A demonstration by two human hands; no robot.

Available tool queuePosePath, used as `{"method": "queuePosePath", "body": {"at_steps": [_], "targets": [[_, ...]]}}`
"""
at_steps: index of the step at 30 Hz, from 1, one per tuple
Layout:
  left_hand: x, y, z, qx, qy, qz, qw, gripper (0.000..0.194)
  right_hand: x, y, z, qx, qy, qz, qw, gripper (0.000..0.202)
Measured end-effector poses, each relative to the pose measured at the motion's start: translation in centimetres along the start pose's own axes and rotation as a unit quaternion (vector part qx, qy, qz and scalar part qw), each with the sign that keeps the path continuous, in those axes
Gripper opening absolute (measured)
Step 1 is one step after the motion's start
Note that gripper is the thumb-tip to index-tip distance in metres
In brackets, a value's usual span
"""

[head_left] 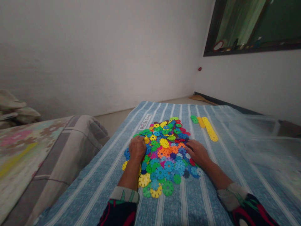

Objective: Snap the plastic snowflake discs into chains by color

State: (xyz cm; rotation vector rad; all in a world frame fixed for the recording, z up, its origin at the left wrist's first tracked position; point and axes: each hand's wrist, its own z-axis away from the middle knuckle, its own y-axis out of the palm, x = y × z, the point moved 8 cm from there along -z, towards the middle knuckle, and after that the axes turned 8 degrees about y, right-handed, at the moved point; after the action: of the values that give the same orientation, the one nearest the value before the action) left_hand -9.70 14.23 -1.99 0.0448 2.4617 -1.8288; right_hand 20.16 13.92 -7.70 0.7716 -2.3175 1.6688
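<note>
A heap of flat, notched snowflake discs (pixel 164 143) in many colours lies on the blue striped cloth (pixel 103 169). My left hand (pixel 137 148) is at the heap's left edge, with its fingers curled down among the discs. Whatever those fingers grip, if anything, is hidden behind the hand. On the right edge of the heap rests my right hand (pixel 198 153), fingers stretched toward the discs and thumb apart. Nothing shows in its grasp. Beyond it lie a long yellow row of stacked discs (pixel 210 129), a shorter orange row (pixel 201 122) and a small green row (pixel 194 119).
A clear plastic bin (pixel 256 138) stands at the right of the cloth. To the left is a surface draped with a grey and floral cover (pixel 56 150). A pale wall (pixel 105 56) rises behind, with a dark-framed window (pixel 249 28) at upper right.
</note>
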Motion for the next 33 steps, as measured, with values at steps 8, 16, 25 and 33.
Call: {"method": "queuePosePath", "body": {"at_steps": [8, 16, 25, 33], "targets": [[-0.22, -0.36, 0.11, -0.019, 0.007, 0.019, 1.0, 0.032, -0.16, 0.17, 0.03, 0.0, 0.006, 0.008, 1.0, 0.028], [-0.26, 0.13, 0.12, -0.022, 0.013, -0.007, 1.0, 0.03, -0.12, 0.18, -0.03, 0.002, 0.006, 0.005, 1.0, 0.027], [-0.45, 0.28, 0.21, -0.007, 0.012, -0.009, 1.0, 0.034, 0.07, -0.01, 0.01, 0.003, 0.004, 0.015, 1.0, 0.028], [-0.33, 0.45, 0.24, -0.002, 0.009, -0.018, 1.0, 0.036, -0.21, 0.21, -0.01, 0.003, 0.006, 0.021, 1.0, 0.028]]}}
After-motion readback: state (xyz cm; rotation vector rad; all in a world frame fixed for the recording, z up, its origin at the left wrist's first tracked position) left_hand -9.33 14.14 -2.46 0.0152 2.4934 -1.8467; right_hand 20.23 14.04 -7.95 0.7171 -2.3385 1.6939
